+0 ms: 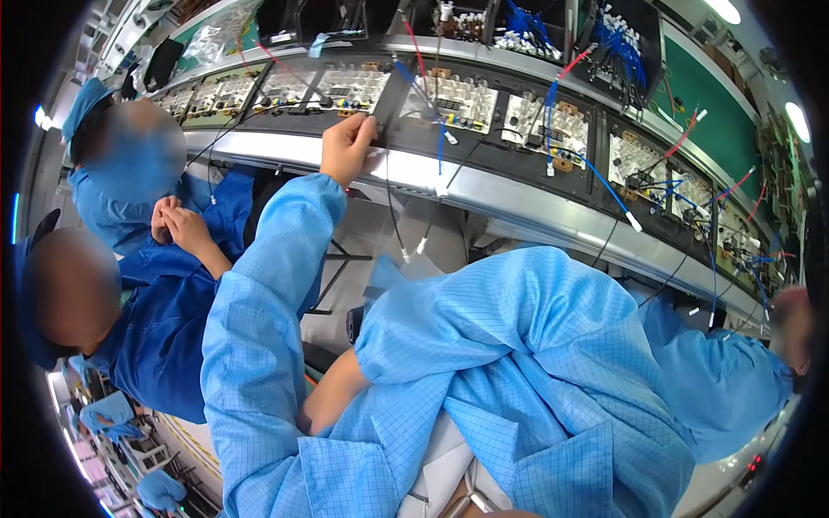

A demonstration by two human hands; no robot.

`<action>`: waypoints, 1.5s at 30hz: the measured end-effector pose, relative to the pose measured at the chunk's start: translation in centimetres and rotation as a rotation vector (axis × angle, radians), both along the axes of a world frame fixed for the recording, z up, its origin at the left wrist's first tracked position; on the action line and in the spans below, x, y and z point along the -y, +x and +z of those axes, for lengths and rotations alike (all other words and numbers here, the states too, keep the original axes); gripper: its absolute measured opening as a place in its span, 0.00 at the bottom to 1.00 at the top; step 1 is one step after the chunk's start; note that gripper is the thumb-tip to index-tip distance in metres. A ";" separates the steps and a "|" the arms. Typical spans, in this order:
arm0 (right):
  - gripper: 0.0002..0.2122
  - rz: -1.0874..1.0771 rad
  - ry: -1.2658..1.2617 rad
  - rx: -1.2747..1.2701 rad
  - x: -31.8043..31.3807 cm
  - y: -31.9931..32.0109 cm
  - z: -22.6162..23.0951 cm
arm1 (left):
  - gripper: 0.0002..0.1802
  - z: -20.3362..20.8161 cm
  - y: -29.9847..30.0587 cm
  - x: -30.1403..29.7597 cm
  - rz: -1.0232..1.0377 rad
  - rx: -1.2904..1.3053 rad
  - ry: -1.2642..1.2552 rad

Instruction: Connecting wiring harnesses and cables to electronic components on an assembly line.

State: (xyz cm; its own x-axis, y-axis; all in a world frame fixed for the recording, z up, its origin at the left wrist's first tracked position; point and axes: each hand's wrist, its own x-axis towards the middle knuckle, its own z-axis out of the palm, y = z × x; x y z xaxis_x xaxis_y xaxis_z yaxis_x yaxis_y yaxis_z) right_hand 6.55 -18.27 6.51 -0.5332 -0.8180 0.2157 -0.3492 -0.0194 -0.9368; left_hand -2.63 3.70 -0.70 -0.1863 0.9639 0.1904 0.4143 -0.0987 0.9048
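Note:
My left hand (348, 148) is raised to the near edge of the bench. Its fingers are curled together beside the black tray (390, 110), close to a white circuit board (352, 86) with clear parts on it. What the fingers hold, if anything, is hidden. Across my body lies my right arm, its bare wrist (335, 393) showing past the sleeve; the fingers are out of sight behind my left sleeve. Another circuit board (453, 100) sits to the right of my left hand, with blue and red wires over it.
Along the bench runs a metal rail (518, 198), with wires dangling over it. Bins of blue wires (617, 52) stand behind the boards. To the left, a person in dark blue (160, 328) sits near another in light blue. A further person's sleeve (708, 371) is at the right.

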 end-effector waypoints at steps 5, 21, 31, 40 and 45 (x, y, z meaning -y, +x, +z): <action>0.26 -0.037 -0.084 0.231 0.5 0.5 -1.2 | 0.16 -0.8 -0.8 -0.5 -0.004 -0.031 0.040; 0.24 -0.064 -0.132 0.054 2.6 -2.8 -5.1 | 0.16 -1.3 -1.3 -1.0 0.005 -0.064 0.070; 0.18 -0.052 -0.167 -0.054 3.0 -3.2 -5.3 | 0.16 -0.9 -1.5 -0.6 0.013 -0.090 0.147; 0.18 0.064 -0.193 -0.002 3.6 -3.1 -5.3 | 0.17 -0.8 -2.1 0.3 -0.006 -0.070 0.077; 0.22 0.127 -0.208 0.184 3.3 -2.3 -4.3 | 0.16 -1.1 -1.6 0.5 -0.007 -0.092 0.097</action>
